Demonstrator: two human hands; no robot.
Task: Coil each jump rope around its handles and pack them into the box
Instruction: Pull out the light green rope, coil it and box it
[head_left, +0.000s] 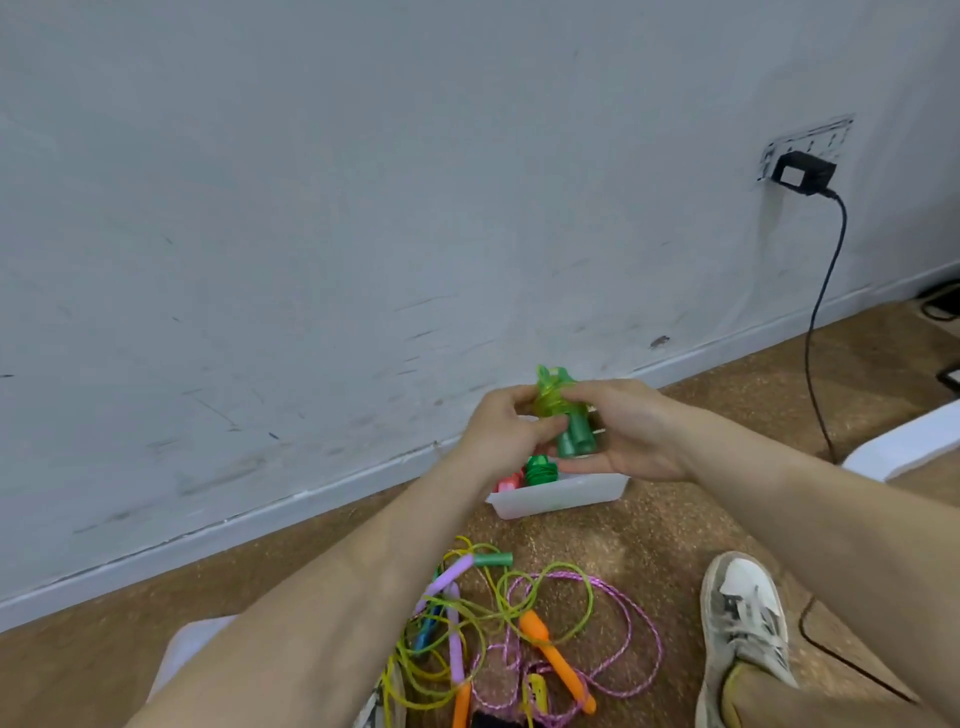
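Green rope (563, 410), coiled on its handles: your left hand (501, 423) and right hand (631, 428) both grip it above the box (558, 496). Loose ropes (519, 623) lie tangled on the floor (649, 545).

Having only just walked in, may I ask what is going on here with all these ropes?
A person grips a jump rope with green plastic handles, its translucent yellow-green cord coiled around them, with the left hand and the right hand, above a shallow white plastic box by the wall. The box already holds a coiled green rope and something red. A tangle of uncoiled ropes with purple, orange and green handles lies on the brown floor nearer the person.
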